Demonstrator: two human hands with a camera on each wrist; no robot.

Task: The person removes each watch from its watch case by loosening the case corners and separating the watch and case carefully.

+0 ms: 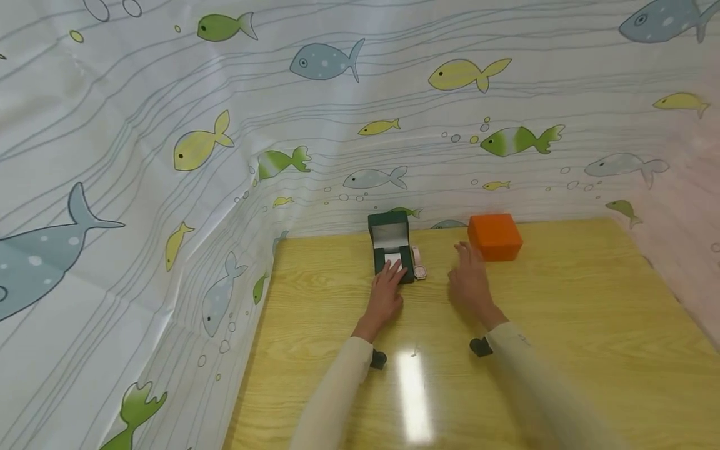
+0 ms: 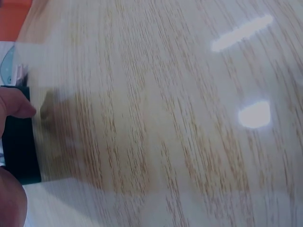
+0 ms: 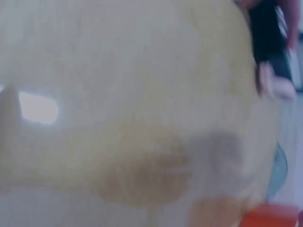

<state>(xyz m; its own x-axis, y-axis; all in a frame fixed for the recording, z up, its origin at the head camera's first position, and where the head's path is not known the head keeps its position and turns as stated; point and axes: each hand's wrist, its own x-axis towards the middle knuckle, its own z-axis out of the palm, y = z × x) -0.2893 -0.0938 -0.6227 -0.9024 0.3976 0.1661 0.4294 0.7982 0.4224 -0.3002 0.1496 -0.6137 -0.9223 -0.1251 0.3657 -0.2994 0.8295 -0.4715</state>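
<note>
My left hand [image 1: 385,297] lay with fingers outstretched on the white insert [image 1: 392,257] in the open green box [image 1: 389,219]; my right hand [image 1: 471,281], relaxed and empty, hovered near the orange box [image 1: 495,237]. The pink watch [image 1: 419,271] lay just beside the green box, so a sideways push might have scraped it.

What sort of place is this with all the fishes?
Probably an indoor tabletop workspace, though I can't tell which building. A fish-patterned covering rises behind a wood-grain table, which holds an open dark green box and an orange box.
</note>
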